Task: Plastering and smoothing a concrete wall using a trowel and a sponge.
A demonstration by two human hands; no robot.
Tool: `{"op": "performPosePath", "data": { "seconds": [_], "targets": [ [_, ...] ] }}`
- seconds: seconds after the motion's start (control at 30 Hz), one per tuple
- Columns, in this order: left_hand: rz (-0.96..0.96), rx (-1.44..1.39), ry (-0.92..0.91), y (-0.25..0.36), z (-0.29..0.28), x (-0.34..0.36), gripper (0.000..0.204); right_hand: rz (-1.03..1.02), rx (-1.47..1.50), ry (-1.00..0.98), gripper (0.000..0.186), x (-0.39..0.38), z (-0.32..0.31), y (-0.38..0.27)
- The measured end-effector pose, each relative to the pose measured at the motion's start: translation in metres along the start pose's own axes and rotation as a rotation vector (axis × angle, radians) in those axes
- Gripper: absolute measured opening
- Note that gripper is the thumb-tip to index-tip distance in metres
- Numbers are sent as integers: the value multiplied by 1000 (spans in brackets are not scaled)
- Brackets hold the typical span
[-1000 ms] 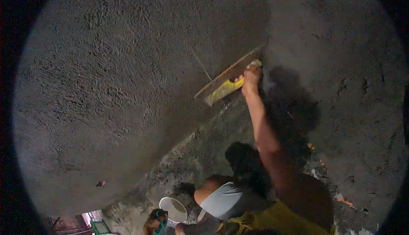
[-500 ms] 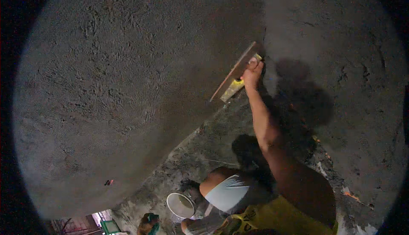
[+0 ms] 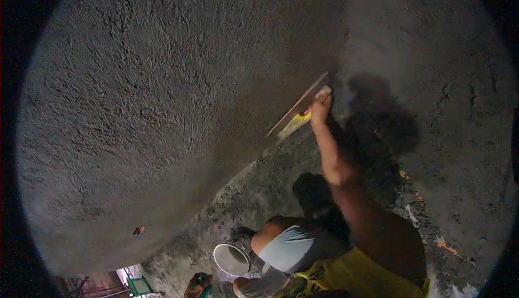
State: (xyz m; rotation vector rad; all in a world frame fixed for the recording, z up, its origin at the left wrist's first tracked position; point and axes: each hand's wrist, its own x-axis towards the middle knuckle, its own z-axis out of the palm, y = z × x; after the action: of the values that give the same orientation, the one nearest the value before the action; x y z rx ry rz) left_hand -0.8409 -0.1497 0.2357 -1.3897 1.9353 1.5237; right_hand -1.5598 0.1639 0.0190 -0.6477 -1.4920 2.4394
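My right hand (image 3: 321,107) is closed around the yellow handle of a long plastering float (image 3: 298,106). The float's thin blade lies slantwise against the grey plastered wall (image 3: 151,81), close to the inner corner. My right arm is stretched up and forward from the lower right. At the lower edge, left of the bucket, a blurred brown shape with teal beside it (image 3: 199,285) shows. It may be my left hand, but its fingers cannot be made out.
A white bucket (image 3: 231,260) stands on the rough floor beside my bent knee (image 3: 266,237). A second wall (image 3: 427,33) rises at the right, with debris (image 3: 446,248) along its foot. A green-framed object (image 3: 140,286) is at the far lower left.
My right hand and the float have moved slightly downward along the wall near the corner. The brown and teal shape at the lower edge has shifted a little to the right.
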Motion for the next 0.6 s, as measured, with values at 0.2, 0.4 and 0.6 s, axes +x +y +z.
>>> {"op": "performPosePath", "data": {
  "seconds": [0.2, 0.4, 0.6],
  "targets": [
    [-6, -101, -78, -1, 5, 21, 37, -120, 19, -93, 37, 20, -12, 12],
    [56, -309, -213, -28, 12, 34, 40, 77, 139, 105, 38, 19, -26, 37],
    [157, -23, -1, 32, -22, -15, 61, 219, 80, -196, 30, -123, 41, 15]
  ]
}}
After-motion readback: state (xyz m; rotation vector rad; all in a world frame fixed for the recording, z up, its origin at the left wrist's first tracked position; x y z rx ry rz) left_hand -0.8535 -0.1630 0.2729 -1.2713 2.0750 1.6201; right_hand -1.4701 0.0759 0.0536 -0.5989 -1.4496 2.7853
